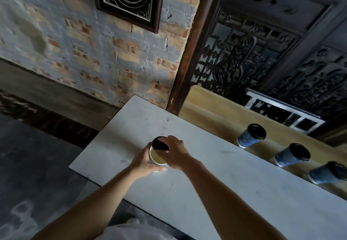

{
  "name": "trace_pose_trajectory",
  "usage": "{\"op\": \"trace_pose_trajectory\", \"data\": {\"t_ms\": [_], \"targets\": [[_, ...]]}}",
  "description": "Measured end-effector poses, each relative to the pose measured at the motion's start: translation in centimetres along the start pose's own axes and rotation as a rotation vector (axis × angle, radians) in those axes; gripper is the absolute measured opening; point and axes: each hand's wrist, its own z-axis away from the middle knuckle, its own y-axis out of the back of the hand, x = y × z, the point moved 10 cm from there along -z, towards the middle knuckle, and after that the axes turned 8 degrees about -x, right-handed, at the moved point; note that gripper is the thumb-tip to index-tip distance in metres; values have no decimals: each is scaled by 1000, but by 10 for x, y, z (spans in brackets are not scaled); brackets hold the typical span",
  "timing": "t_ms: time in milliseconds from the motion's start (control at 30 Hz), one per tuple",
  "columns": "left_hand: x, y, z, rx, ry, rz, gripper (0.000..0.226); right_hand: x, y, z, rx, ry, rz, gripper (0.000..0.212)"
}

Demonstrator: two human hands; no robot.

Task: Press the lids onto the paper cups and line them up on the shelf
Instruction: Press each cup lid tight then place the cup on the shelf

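An open paper cup (157,159) stands on the white table (225,183) near its left end, its pale inside showing. My left hand (144,161) grips the cup from the left side. My right hand (175,154) holds a black lid (159,144) tilted over the cup's far rim, so the lid covers only part of the opening. Three blue paper cups with black lids on stand in a row on the wooden shelf (216,112) to the right: the first cup (250,136), the second cup (292,155) and the third cup (327,173).
A painted brick wall with a dark picture frame (129,1) rises behind the table. A dark wooden post (187,57) stands at the table's far corner. Carved dark screens (262,51) and a framed picture (281,112) back the shelf. Grey floor lies to the left.
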Motion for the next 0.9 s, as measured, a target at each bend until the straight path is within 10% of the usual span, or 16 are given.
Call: {"op": "trace_pose_trajectory", "data": {"t_ms": [333, 733, 900], "targets": [[0, -30, 11, 6, -66, 17, 75, 22, -5, 17, -22, -139, 95, 81], [6, -43, 15, 68, -138, -2, 73, 1, 43, 53, 288, 8, 125, 79], [9, -44, 15, 59, -191, -25, 79, 22, -5, 52, 120, -81, 232, 76]]}}
